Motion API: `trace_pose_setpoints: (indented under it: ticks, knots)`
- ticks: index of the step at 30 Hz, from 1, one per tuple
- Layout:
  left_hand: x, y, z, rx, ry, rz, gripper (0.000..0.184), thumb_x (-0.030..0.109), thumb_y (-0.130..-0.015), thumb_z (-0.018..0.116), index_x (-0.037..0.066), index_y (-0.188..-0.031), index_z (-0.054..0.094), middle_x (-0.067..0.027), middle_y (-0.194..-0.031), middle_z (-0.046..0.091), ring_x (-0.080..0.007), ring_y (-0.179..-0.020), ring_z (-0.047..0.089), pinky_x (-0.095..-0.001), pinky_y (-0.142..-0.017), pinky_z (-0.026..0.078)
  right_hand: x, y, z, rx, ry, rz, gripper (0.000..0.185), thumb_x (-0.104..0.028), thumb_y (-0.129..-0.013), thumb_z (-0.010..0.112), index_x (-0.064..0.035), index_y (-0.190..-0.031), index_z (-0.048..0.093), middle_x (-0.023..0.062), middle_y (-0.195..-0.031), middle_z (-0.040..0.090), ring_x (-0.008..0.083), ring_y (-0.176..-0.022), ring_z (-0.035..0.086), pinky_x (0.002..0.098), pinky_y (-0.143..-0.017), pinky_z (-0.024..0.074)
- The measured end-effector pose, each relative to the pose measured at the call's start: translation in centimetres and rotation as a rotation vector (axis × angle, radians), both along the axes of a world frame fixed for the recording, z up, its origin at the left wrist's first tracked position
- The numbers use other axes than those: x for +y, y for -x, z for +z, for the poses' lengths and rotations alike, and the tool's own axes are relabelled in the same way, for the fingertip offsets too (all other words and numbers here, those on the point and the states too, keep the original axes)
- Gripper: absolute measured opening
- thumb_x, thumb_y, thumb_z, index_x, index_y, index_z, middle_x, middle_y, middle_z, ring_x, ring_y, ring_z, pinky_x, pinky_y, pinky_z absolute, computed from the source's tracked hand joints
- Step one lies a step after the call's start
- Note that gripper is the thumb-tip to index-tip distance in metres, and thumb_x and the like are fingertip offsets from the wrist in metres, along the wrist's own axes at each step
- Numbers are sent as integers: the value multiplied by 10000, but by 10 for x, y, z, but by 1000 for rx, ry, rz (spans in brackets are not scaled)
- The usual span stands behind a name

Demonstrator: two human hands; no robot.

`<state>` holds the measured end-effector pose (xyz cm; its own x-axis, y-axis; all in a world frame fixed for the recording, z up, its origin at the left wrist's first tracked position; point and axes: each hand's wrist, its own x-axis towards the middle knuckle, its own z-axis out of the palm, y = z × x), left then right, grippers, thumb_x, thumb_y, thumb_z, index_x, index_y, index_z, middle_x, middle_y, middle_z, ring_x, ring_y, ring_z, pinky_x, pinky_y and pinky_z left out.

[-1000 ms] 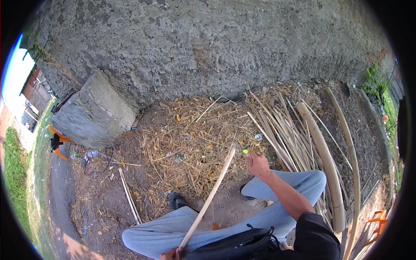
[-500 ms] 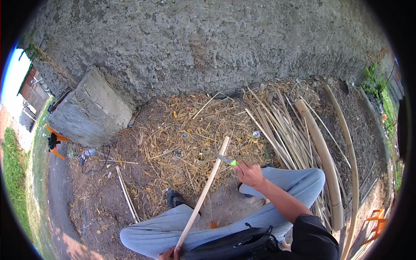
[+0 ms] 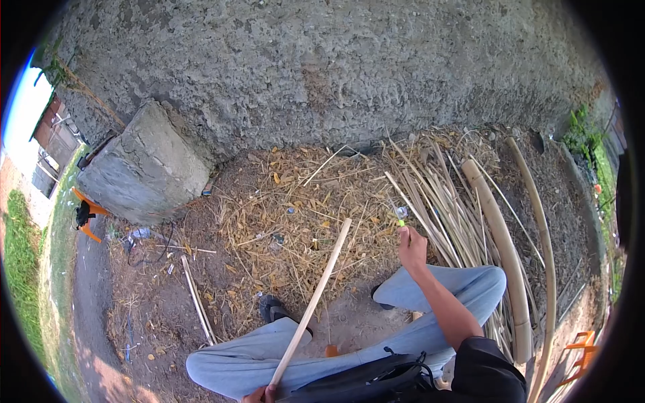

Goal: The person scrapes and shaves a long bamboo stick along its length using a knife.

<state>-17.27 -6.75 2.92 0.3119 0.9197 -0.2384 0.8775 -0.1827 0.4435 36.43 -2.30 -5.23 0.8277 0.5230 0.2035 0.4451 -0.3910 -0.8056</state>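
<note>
At the bottom edge, my left hand (image 3: 259,395) is closed on the lower end of a pale bamboo strip (image 3: 313,305). The strip slants up and to the right over my leg, its far end above the ground. My right hand (image 3: 412,248) grips a knife (image 3: 402,222) by its bright green handle. The blade points up, apart from the strip, and its tip is hard to make out against the litter.
A pile of split bamboo strips (image 3: 437,201) lies at the right, beside thick bamboo poles (image 3: 500,245). A concrete block (image 3: 144,164) stands at the left against the rough wall (image 3: 322,74). Two thin strips (image 3: 197,300) lie at the left on the ground.
The knife first moved down and left onto the strip, then away to the right, off it. My left hand has stayed on the strip's lower end.
</note>
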Motion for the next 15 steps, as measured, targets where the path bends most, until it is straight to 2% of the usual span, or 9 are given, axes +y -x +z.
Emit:
trace_pose_setpoints:
  ticks: [2,4,5,7,10,12,15]
  knots:
    - [0,-1,2,2,19,-14,305,279,-1020,553,45,-989,747,-159,-761,718,-337,-680,700,-424,-615,522,-6,21,10,-31,-2,39,305,-237,-1021,529,5,-965,706,187,-692,638,340,-583,636,428,-563,461]
    - [-2,2,-5,-22,4,-24,309,282,-1022,550,46,-994,747,-154,-764,722,-334,-689,705,-422,-618,525,-10,48,21,-44,-120,242,256,-204,-1003,558,15,-996,690,189,-730,652,336,-570,638,428,-528,460]
    - [-1,3,-9,-49,-14,-36,313,285,-1023,548,46,-999,748,-149,-768,726,-332,-698,710,-421,-620,529,-11,59,24,-45,-122,239,256,-204,-1003,558,15,-996,690,189,-730,652,336,-570,638,428,-528,460]
    - [-2,-6,-1,-28,-15,-20,316,290,-1024,547,49,-992,748,-144,-773,729,-328,-704,714,-419,-623,532,-13,79,26,-141,-113,459,220,-188,-981,593,9,-1040,672,174,-763,677,327,-575,650,430,-502,481]
    - [-5,-1,-5,-49,-28,-10,318,292,-1025,545,55,-967,748,-135,-772,731,-320,-701,716,-416,-622,535,-10,92,27,-270,-39,553,228,-199,-965,618,4,-1062,657,149,-786,694,322,-588,663,426,-496,513]
    - [-5,-3,-6,-99,-45,-15,318,291,-1026,543,60,-950,748,-130,-766,731,-316,-692,714,-415,-619,535,-7,92,30,-313,-60,534,218,-213,-960,631,-8,-1024,668,132,-785,699,317,-566,661,412,-480,523]
    - [-9,-13,6,29,-30,-6,315,276,-1025,545,57,-914,742,-120,-742,724,-300,-659,707,-410,-603,532,-2,81,19,-409,-32,480,209,-216,-957,637,-14,-989,679,128,-751,690,306,-504,638,407,-429,494]
